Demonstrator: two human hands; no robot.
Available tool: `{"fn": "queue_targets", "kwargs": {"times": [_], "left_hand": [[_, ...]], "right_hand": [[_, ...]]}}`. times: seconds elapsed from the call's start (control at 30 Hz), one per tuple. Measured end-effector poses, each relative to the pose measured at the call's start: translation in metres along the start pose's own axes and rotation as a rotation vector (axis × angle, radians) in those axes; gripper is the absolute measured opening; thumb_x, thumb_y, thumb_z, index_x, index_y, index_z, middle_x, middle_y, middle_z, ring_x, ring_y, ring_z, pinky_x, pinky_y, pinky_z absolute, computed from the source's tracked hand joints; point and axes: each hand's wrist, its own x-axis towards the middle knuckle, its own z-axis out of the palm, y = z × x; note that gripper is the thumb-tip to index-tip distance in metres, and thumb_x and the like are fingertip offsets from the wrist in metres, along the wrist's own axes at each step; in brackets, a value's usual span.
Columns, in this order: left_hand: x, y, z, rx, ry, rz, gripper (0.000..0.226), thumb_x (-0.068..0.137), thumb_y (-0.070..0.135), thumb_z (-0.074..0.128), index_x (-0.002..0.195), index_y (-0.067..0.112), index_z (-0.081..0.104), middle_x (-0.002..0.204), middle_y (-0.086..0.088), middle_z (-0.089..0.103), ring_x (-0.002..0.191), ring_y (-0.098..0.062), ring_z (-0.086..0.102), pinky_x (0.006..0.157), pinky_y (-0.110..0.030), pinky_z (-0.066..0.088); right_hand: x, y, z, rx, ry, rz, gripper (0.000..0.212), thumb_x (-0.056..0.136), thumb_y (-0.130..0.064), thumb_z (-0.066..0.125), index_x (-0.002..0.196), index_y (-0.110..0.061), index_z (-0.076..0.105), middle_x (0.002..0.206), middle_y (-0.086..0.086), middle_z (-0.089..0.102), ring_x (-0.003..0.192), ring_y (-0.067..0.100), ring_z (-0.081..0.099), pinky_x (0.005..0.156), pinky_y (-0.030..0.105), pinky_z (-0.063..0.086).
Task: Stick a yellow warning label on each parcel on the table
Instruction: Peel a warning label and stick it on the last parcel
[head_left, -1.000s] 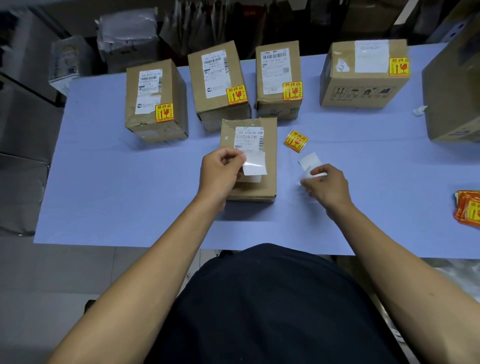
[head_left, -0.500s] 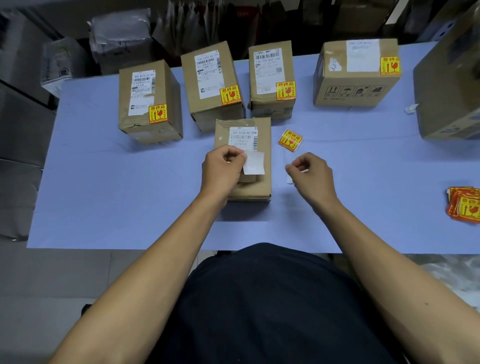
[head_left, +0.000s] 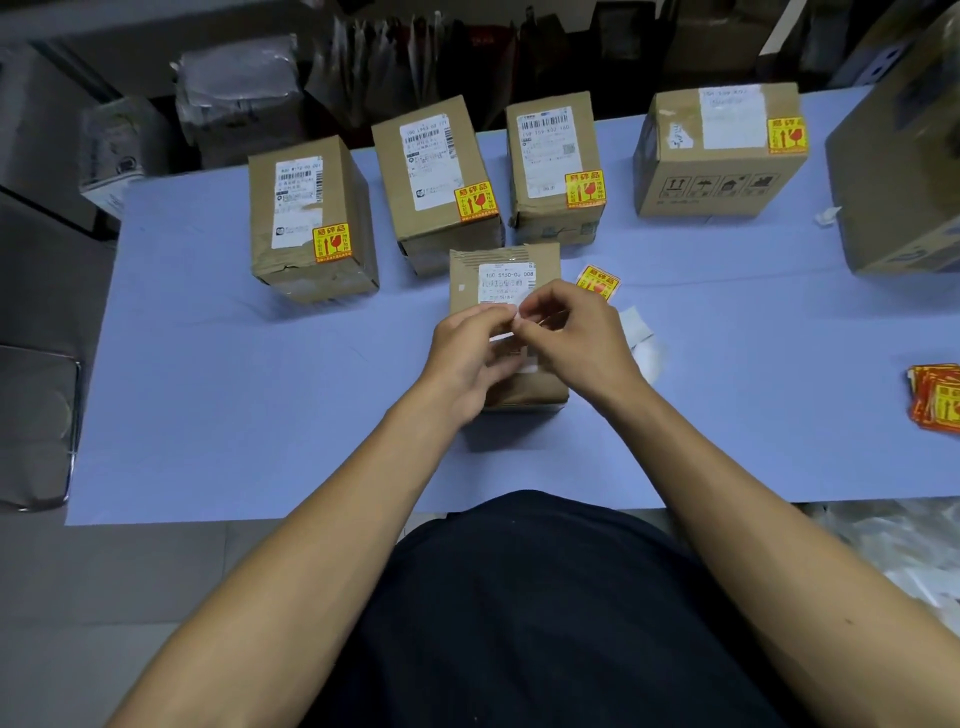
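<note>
Cardboard parcel (head_left: 506, 270) lies beneath both hands (head_left: 524, 338), fingertips meeting.

Matt brown cardboard parcels (head_left: 506, 322), some creased and taped, stand on the bench (head_left: 234, 395), its lilac cover smooth, perhaps paper; loose yellow label (head_left: 597, 282) looks glossy.

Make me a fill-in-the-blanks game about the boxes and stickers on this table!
1. The number of parcels in the back row already wearing a yellow label is ____.
2. The table cover is coloured ____.
3. Both hands, left hand and right hand, meet above the ____ parcel.

Missing words: four; blue; nearest
</note>
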Motion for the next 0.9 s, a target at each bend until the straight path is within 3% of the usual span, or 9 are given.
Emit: {"fn": "queue_targets", "kwargs": {"times": [0.1,0.27,0.33,0.4,0.5,0.6,0.9], "left_hand": [[-0.001,0.005,-0.01,-0.032,-0.073,-0.068,0.012,0.095,0.008,0.057,0.095,0.006,0.069,0.102,-0.014,0.069,0.095,-0.028,0.068,0.094,-0.049,0.054],[0.003,0.01,-0.027,-0.026,-0.122,-0.138,0.018,0.096,0.025,0.057,0.094,0.011,0.067,0.093,-0.005,0.072,0.086,-0.022,0.072,0.086,-0.041,0.056],[0.005,0.012,-0.032,0.04,-0.09,-0.103,0.019,0.098,0.026,0.057,0.098,0.011,0.068,0.094,-0.004,0.072,0.084,-0.02,0.07,0.084,-0.038,0.056],[0.006,0.013,-0.036,0.099,-0.042,-0.073,0.017,0.097,0.024,0.058,0.103,0.011,0.068,0.092,-0.003,0.069,0.078,-0.018,0.065,0.081,-0.036,0.055],[0.007,0.016,-0.041,0.143,-0.07,-0.06,0.011,0.096,0.018,0.062,0.104,0.012,0.067,0.084,-0.003,0.067,0.065,-0.013,0.058,0.066,-0.028,0.051],[0.006,0.019,-0.043,0.178,-0.123,-0.04,0.001,0.095,0.012,0.063,0.095,0.012,0.064,0.08,-0.004,0.064,0.059,-0.011,0.055,0.059,-0.025,0.048],[0.008,0.023,-0.031,0.331,-0.196,-0.022,0.005,0.093,0.013,0.067,0.088,0.012,0.067,0.086,-0.008,0.065,0.058,-0.013,0.052,0.056,-0.026,0.045]], "right_hand": [[0.0,-0.003,0.005,-0.014,-0.011,-0.007,0.011,0.081,-0.017,0.075,0.088,-0.013,0.067,0.078,-0.006,0.068,0.07,0.009,0.062,0.07,0.031,0.055],[-0.002,-0.008,0.013,-0.065,0.014,-0.001,0.012,0.081,-0.018,0.076,0.084,-0.017,0.064,0.077,-0.007,0.066,0.071,0.012,0.063,0.07,0.029,0.051],[-0.003,-0.011,0.015,0.054,0.032,0.083,0.011,0.086,-0.013,0.072,0.081,-0.019,0.063,0.073,-0.008,0.063,0.067,0.008,0.06,0.069,0.029,0.052],[-0.005,-0.018,0.013,0.356,0.028,0.251,0.014,0.09,-0.009,0.069,0.081,-0.017,0.062,0.077,-0.002,0.064,0.07,0.01,0.063,0.067,0.028,0.056],[-0.007,-0.026,0.005,0.724,-0.039,0.484,0.015,0.095,-0.009,0.065,0.083,-0.016,0.061,0.084,0.002,0.071,0.072,0.013,0.071,0.063,0.025,0.059],[-0.009,-0.026,0.0,0.81,-0.047,0.564,0.012,0.095,-0.011,0.065,0.086,-0.017,0.061,0.086,0.002,0.074,0.074,0.013,0.074,0.062,0.024,0.061],[-0.014,-0.016,-0.013,0.859,-0.013,0.59,0.009,0.096,-0.011,0.064,0.089,-0.016,0.062,0.088,0.004,0.074,0.078,0.017,0.074,0.069,0.029,0.062]]}}
